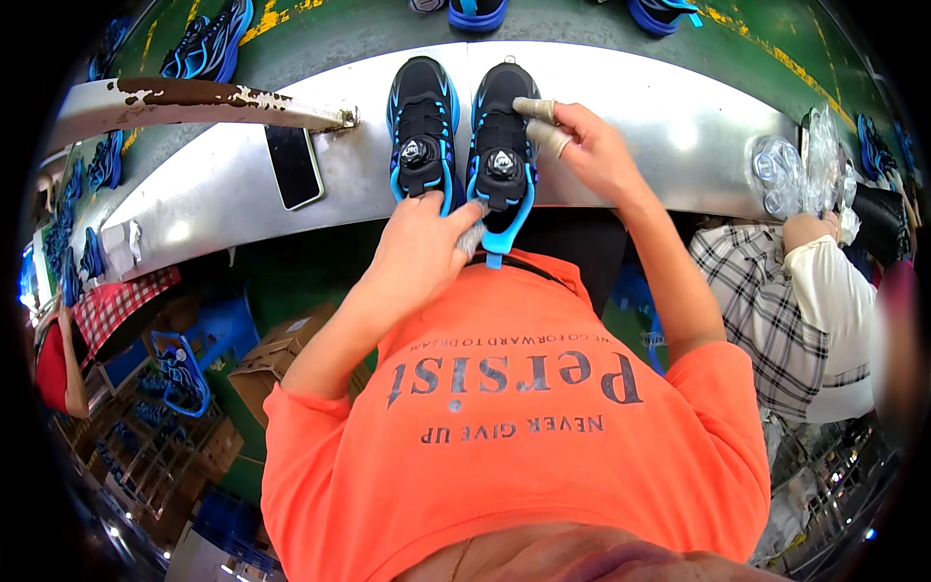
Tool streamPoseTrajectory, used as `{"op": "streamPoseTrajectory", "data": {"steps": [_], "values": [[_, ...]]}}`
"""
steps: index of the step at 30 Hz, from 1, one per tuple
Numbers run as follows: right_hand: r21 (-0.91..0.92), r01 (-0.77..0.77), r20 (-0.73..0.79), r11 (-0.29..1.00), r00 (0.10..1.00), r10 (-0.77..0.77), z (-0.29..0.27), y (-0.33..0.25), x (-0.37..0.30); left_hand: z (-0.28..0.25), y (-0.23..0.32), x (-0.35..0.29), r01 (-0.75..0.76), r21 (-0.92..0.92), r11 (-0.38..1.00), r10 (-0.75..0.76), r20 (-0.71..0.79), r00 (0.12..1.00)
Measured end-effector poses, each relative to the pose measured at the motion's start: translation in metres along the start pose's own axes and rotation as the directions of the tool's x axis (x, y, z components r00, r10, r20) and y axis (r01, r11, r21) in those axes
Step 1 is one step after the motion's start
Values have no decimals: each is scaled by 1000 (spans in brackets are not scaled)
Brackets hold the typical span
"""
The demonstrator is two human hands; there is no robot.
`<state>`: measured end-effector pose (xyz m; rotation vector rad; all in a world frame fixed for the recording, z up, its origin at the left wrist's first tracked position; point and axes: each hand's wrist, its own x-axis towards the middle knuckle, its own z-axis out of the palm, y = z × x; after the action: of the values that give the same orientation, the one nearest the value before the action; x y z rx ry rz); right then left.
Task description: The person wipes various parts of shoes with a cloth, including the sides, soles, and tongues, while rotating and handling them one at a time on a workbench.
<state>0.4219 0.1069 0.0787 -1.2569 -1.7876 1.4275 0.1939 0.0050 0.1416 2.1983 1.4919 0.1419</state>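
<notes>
A pair of black sneakers with blue trim and round dial fasteners stands side by side on the metal bench, toes pointing away from me. My left hand (419, 254) is at the heel openings, its fingers closed at the collar of the right sneaker (501, 131) and its knuckles against the left sneaker (423, 126). Part of its grip is hidden. My right hand (593, 145) is beside the right sneaker, two fingers in pale covers stretched out to its outer edge near the toe. Its thumb is hidden.
A dark-screened phone (294, 167) lies on the metal bench (659, 126), near a chipped metal bar (208, 97). Clear plastic pieces (781, 175) are by a co-worker's hand (810, 229) at right. More sneakers (208, 41) stand beyond the bench. A cardboard box (281, 354) is below left.
</notes>
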Motion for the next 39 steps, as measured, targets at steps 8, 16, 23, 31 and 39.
{"op": "streamPoseTrajectory", "data": {"steps": [8, 16, 23, 31, 39], "values": [[-6, -42, -112, 999, 993, 41, 17, 18, -11, -4, 21, 24, 59, -456, 888, -128, -121, 984], [-282, 13, -392, 959, 911, -127, 35, 23, 10, 25, 22, 62, 112, -364, 924, -170, -131, 977], [-60, -67, -77, 996, 995, 62, -22, 19, 33, -36, 27, 42, 115, -600, 791, -136, 9, 991], [-559, 203, -182, 804, 916, -358, 3, -54, 158, 55, -130, -69, 684, -730, -15, -330, 649, 685], [-635, -25, -201, 772, 970, -134, 52, -27, 246, 215, -209, 8, 272, -896, -350, -851, 426, 308]]}}
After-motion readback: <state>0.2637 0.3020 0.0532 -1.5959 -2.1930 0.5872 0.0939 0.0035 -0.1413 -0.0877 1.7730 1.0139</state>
